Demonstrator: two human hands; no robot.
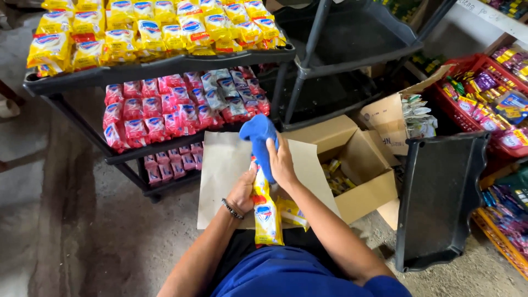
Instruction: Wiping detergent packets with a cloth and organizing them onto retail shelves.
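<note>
My left hand grips a strip of yellow sachet packets that hangs down over my lap. My right hand holds a blue cloth and presses it against the upper part of that strip. A bracelet sits on my left wrist. Beneath my hands lies a flat brown cardboard sheet. Another yellow packet rests on the sheet beside the strip.
A black rack carries yellow packets on its top shelf and red packets below. An open cardboard box stands at right, a loose black shelf tray beside it, and a red basket of goods further right.
</note>
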